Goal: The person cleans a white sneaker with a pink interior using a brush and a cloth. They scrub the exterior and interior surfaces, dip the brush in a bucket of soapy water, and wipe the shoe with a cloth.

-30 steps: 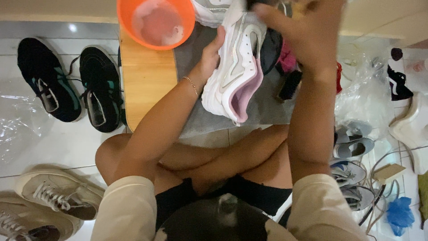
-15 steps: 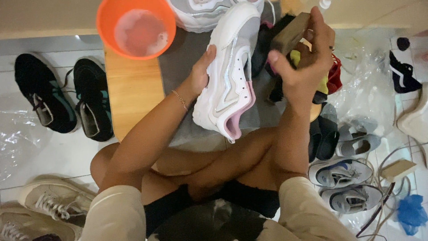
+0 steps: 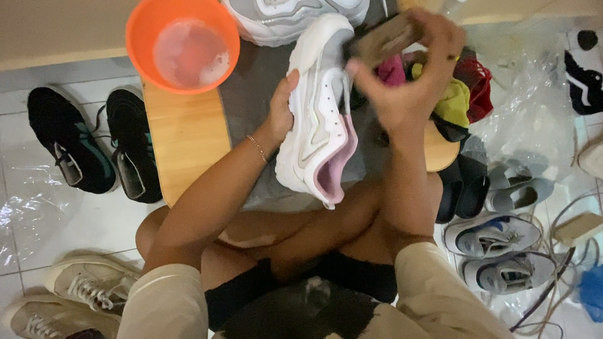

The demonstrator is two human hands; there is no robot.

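While the person sits cross-legged on the white tiled floor (image 3: 38,207), free room is tight: the low wooden board (image 3: 185,141) sits right at the knees, its near edge just ahead of the legs, with a grey mat (image 3: 251,107) over its middle. The orange basin (image 3: 182,44) of cloudy water sits on the board's far-left corner. Black sneakers (image 3: 94,147) lie left of the board, beige sneakers (image 3: 75,295) at lower left, grey sneakers (image 3: 502,251) and dark slippers (image 3: 461,188) at right, clear plastic sheeting (image 3: 527,119) beyond them. Only bare tile at left is open.

Left hand (image 3: 282,116): forearm runs up from lower left, bracelet at the wrist, fingers wrapped on the side of the white sneaker (image 3: 320,119), thumb up along its upper. Right hand (image 3: 408,75): arm comes straight up from the right knee, fingers clenched round a tan brush (image 3: 383,41), blurred.

The white sneaker is held tilted above the mat, toe away, pink-lined opening toward the person, between both hands. The brush touches its upper-right side near the toe. A second pale sneaker (image 3: 295,16) lies just beyond.
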